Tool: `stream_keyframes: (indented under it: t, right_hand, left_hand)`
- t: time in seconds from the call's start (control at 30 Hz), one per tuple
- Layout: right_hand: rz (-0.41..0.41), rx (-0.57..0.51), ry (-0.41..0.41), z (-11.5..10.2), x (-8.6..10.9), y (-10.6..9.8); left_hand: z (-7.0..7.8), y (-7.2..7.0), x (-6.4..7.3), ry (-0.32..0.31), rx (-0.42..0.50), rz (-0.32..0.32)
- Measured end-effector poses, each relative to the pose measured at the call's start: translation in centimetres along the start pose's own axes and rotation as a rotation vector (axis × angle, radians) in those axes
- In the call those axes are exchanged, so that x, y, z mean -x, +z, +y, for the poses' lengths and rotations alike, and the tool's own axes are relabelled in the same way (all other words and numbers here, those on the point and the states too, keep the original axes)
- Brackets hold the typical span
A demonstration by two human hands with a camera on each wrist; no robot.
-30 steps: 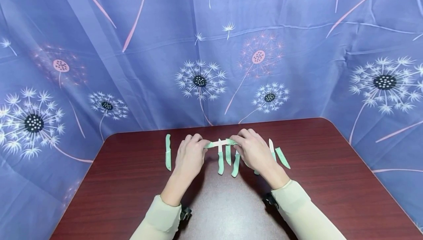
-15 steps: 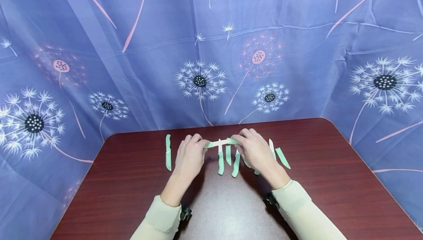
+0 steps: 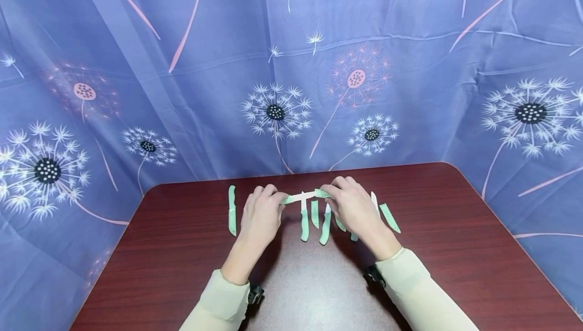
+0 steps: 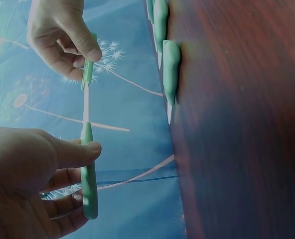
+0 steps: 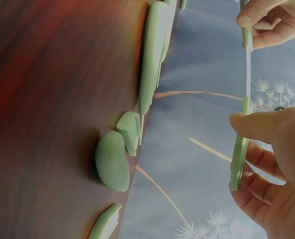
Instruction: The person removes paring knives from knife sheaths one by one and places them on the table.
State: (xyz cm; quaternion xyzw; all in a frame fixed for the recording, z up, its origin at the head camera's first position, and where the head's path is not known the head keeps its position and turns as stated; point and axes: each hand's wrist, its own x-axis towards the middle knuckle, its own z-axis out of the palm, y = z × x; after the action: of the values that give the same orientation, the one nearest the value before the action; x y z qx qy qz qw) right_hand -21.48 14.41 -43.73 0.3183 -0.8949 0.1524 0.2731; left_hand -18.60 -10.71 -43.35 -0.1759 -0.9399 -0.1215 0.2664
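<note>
My left hand (image 3: 261, 214) pinches a small knife by its mint-green handle (image 4: 89, 184), thumb on one side and fingers on the other. Its white blade (image 3: 302, 197) points right, above the table. In my right hand (image 3: 355, 209) a mint-green blade sheath (image 5: 239, 159) is gripped between thumb and fingers. The blade's tip end meets the sheath's mouth and seems to sit inside it; how deep is hidden. Below lie a bare knife (image 3: 304, 224), a loose sheath (image 3: 315, 214) and a second bare knife (image 3: 325, 229).
A sheathed knife (image 3: 232, 212) lies left of my left hand. Partly hidden by my right hand are another sheath (image 3: 340, 225) and another knife (image 3: 374, 200). Farther right rests a sheath (image 3: 389, 218). A patterned blue cloth (image 3: 218, 118) hangs behind the dark red table (image 3: 173, 250).
My right hand and the sheath have shifted slightly right, and a little more of the blade shows. The left hand has barely moved.
</note>
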Motion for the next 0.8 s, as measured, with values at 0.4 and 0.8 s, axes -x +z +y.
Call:
stream_keyframes:
  t: [0.4, 0.8]
  right_hand:
    - [-0.013, 0.011, 0.020, 0.09, -0.03, -0.22]
    - [-0.003, -0.043, 0.077, 0.09, 0.00, -0.34]
  left_hand:
    - [-0.18, -0.11, -0.05, -0.004, -0.002, 0.027]
    - [-0.48, -0.30, 0.00, -0.058, 0.011, 0.049]
